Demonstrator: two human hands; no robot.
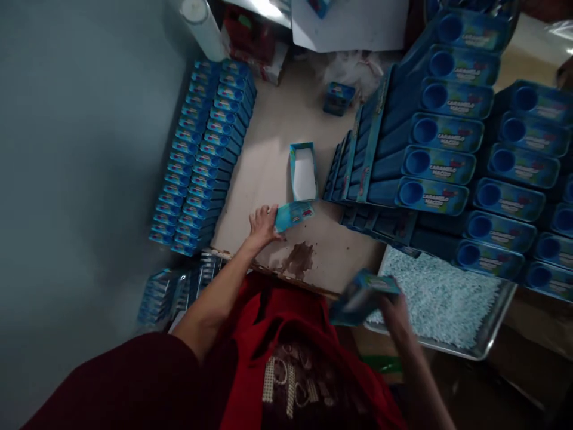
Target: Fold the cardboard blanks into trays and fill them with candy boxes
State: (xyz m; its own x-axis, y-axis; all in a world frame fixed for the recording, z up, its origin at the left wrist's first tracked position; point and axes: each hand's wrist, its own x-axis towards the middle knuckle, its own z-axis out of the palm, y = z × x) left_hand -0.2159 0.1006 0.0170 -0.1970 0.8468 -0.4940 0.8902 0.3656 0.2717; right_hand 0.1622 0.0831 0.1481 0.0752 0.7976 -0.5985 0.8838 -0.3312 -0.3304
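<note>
Maybe a spill: R hand (394, 303), lower rt, fingers blurred round box (358, 298), could knock pellet tray (483, 353). L hand (264, 226), ctr, pinches carton (293, 216); dark patch (299, 258), if wet, might smear it.

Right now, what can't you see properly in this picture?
All in the head view:
Blue box in the right hand: its print is smeared by motion blur.
Metal tray: far edge hidden by stacked blue packs.
Rightmost packs: cut off by the picture's edge.
Rows of packs by the wall: print too small to read.
</note>
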